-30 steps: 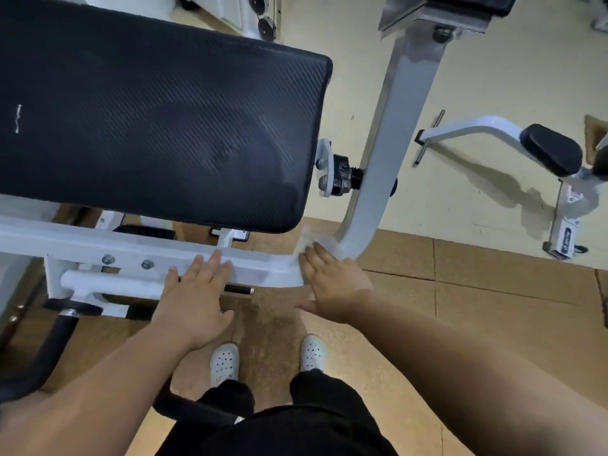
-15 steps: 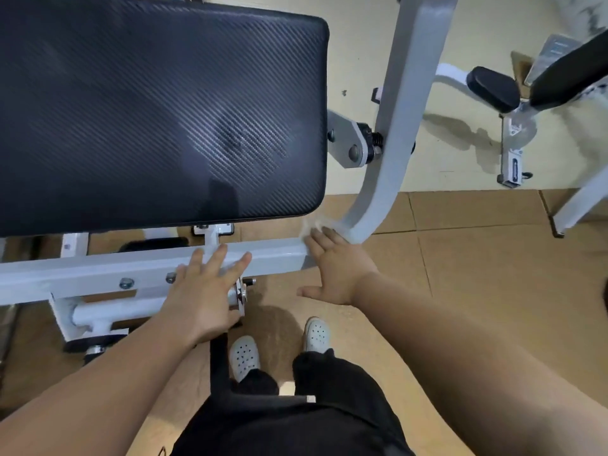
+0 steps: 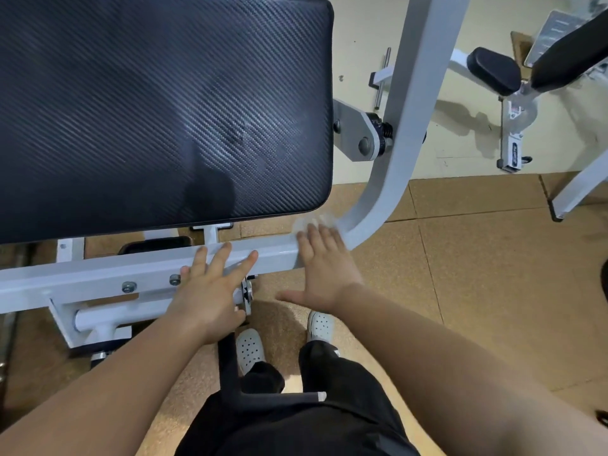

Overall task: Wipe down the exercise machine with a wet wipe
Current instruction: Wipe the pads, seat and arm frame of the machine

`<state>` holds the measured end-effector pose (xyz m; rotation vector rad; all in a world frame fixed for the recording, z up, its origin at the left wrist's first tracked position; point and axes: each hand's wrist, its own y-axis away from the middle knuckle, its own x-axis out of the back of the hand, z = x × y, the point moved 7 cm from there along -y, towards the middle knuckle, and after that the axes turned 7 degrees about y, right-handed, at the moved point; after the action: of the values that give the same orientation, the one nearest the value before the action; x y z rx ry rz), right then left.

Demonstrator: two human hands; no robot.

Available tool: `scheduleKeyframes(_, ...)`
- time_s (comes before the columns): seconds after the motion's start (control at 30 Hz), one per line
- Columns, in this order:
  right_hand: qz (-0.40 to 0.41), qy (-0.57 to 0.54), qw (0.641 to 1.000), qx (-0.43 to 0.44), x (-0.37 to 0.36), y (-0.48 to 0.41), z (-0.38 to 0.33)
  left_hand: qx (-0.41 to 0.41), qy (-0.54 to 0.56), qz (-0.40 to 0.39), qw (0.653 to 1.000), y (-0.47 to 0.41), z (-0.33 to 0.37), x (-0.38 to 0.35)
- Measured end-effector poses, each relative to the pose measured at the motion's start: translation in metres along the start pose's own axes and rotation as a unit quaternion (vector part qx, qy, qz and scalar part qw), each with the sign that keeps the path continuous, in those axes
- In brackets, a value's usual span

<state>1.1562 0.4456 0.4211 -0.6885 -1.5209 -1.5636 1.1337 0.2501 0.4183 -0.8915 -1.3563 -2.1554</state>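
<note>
The exercise machine has a wide black padded bench (image 3: 158, 106) over a white steel frame (image 3: 98, 274). The frame's horizontal bar bends upward into a tall white post (image 3: 408, 103) on the right. My right hand (image 3: 324, 268) lies flat at that bend, pressing a white wet wipe (image 3: 312, 222) against the bar; only the wipe's edge shows past my fingertips. My left hand (image 3: 210, 287) rests flat on the horizontal bar with fingers spread, holding nothing.
Another white machine with black pads (image 3: 493, 70) stands at the back right on the pale floor. A white slanted leg (image 3: 579, 189) crosses the right edge. My white shoes (image 3: 250, 347) stand on brown floor tiles under the bar, beside a black bar (image 3: 230, 366).
My right hand with the wipe has stayed at the bend of the frame, sliding slightly along it. My left hand kept its place on the bar. The view shifted left and closer.
</note>
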Motion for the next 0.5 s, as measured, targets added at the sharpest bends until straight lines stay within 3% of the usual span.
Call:
scheduleKeyframes(0.07,0.018,-0.047,0.998,0.028,0.0,-0.007,-0.02,0.002,0.0,-0.002,1.0,0.0,0.0,0.0)
scheduleKeyframes(0.17,0.034,0.007,0.997,0.062,0.0,-0.005,0.009,0.0,0.002,0.002,1.0,-0.002,-0.001,-0.002)
scheduleKeyframes(0.33,0.144,0.111,0.982,-0.053,0.012,0.016,0.099,-0.006,-0.001,0.007,1.0,-0.003,-0.003,-0.002)
scheduleKeyframes(0.5,0.187,-0.044,0.962,-0.196,0.005,0.007,0.075,-0.007,-0.008,0.003,1.0,-0.003,-0.002,-0.001)
